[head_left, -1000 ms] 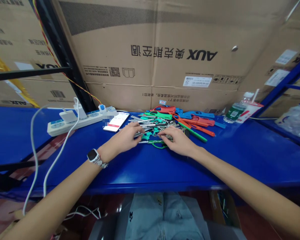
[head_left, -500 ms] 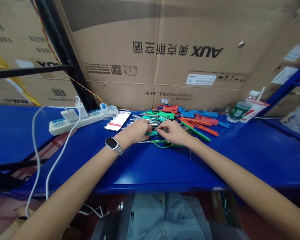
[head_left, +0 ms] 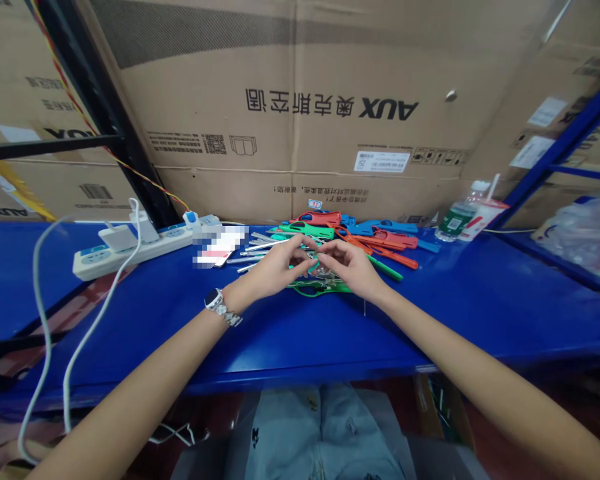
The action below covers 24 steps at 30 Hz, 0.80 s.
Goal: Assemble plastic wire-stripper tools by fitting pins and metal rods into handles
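Over the blue table (head_left: 290,340), my left hand (head_left: 280,265) curls its fingers round a small teal piece (head_left: 314,265). Opposite it, my right hand (head_left: 353,268) is closed, its fingertips meeting the left ones at the same piece; its exact grip is hard to make out. Beneath and behind both hands lie several coloured plastic parts: a green one (head_left: 310,231), a red one (head_left: 320,219), blue ones (head_left: 390,227) and an orange-red one (head_left: 395,257). Silvery metal rods (head_left: 253,252) stick out to the left of the pile.
At the left are a phone (head_left: 223,245), a white power strip (head_left: 125,252) and a white cable (head_left: 100,320). A bottle (head_left: 455,217) and a cup with a straw (head_left: 483,215) stand at the right. A large cardboard box (head_left: 300,67) rises behind the table.
The view has shifted a little to the right. My left hand has turned, and its fingers now arch toward my right hand, with both hands' fingertips together around the teal piece.
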Tool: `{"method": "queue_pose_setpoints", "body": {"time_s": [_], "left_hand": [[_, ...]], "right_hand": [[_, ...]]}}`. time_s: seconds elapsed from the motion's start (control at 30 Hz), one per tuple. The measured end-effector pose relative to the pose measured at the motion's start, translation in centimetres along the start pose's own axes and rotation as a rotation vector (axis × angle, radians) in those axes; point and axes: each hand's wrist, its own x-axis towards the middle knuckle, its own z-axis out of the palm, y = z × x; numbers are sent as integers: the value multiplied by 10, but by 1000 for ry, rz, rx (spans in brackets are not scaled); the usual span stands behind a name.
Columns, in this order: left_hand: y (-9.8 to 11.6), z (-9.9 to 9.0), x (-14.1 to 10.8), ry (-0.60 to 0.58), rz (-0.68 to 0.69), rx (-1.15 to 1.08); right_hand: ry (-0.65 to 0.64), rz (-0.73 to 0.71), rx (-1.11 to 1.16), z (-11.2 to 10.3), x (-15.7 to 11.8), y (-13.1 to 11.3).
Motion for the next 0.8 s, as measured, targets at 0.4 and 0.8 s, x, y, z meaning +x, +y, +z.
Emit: {"method": "queue_pose_setpoints", "body": {"time_s": [0.4,0.8], "left_hand": [[-9,12,-14,75,-119,-345],[2,5,-19,154,91,129]], "right_hand": [[-66,-2,31,1,-7,-3],[-102,56,-26,1,-9,-11]]}}
